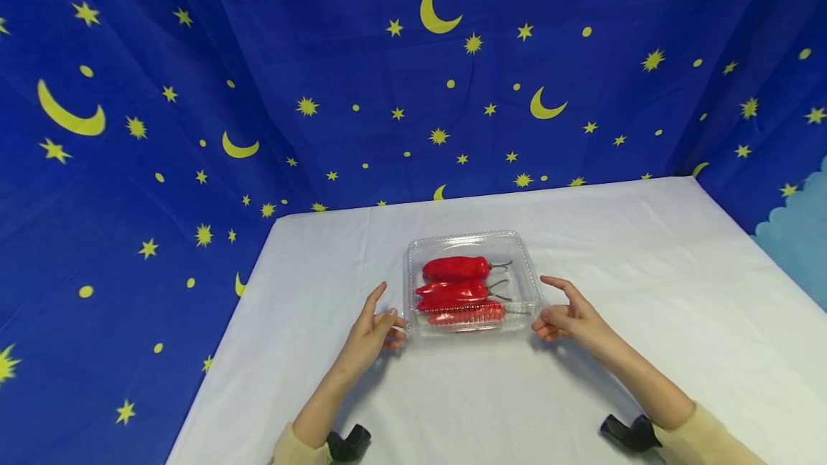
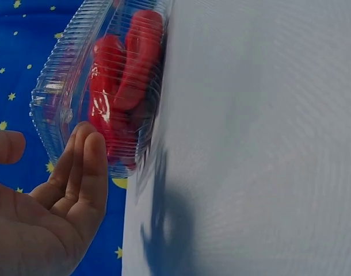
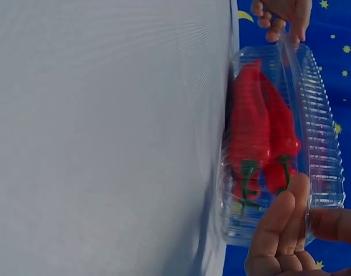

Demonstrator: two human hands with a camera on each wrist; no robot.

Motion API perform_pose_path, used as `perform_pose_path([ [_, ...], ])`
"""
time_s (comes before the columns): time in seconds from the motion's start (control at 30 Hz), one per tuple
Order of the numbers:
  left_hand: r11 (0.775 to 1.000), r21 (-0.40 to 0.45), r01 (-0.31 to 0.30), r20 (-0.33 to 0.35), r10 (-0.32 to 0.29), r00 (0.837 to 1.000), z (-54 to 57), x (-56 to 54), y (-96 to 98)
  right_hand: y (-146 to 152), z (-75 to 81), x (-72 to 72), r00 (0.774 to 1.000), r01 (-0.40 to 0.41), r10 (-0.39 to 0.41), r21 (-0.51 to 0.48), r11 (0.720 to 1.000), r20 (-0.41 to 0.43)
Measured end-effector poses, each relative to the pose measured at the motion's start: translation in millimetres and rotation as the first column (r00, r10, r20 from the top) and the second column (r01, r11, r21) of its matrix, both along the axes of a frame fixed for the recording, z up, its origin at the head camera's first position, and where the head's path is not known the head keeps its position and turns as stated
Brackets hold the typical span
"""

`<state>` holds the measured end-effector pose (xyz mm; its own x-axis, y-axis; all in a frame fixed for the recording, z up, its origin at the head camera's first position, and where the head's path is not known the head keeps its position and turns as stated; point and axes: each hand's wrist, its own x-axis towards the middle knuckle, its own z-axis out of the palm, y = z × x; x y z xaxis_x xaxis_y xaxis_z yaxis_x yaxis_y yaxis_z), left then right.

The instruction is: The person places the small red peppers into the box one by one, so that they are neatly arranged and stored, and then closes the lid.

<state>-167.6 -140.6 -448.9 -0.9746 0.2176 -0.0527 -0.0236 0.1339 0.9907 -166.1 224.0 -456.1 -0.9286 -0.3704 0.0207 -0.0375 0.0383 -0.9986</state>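
Note:
A clear plastic container sits on the white cloth with several red peppers inside, their green stems pointing to my right. My left hand is at its front left corner. In the left wrist view the fingertips are against or very close to the ridged plastic, with the thumb apart from them. My right hand is at the front right corner, index finger extended. The right wrist view shows the container's rim between its thumb and fingers, apparently pinched.
A white cloth covers the table. Blue fabric with yellow moons and stars hangs behind and at the sides. Black straps are on both wrists, and a light blue scalloped patch shows at the right.

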Motion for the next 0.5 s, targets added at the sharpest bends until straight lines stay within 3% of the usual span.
perform_pose_path([
  [0.1,0.999,-0.048,-0.004,-0.023,0.003,1.000,0.4,0.2,-1.3,0.7,2.4,0.5,0.999,0.017,-0.018,0.035,0.999,0.039],
  [0.17,0.992,-0.128,-0.016,-0.081,0.006,0.997,0.6,-0.8,-5.4,3.2,4.6,0.4,0.997,0.041,-0.047,0.084,0.996,0.062],
  [0.27,0.957,-0.282,-0.071,-0.189,0.017,0.982,6.7,-3.7,-17.1,10.6,10.7,-1.7,0.993,0.112,-0.119,0.205,0.972,0.022],
  [0.37,0.904,-0.406,-0.133,-0.279,0.016,0.960,22.5,-10.5,-32.0,21.5,24.6,-7.0,0.971,0.235,-0.202,0.346,0.908,-0.128],
  [0.5,0.852,-0.494,-0.172,-0.371,-0.028,0.928,54.6,-22.4,-42.2,34.7,56.6,-16.8,0.886,0.435,-0.279,0.458,0.775,-0.369],
])
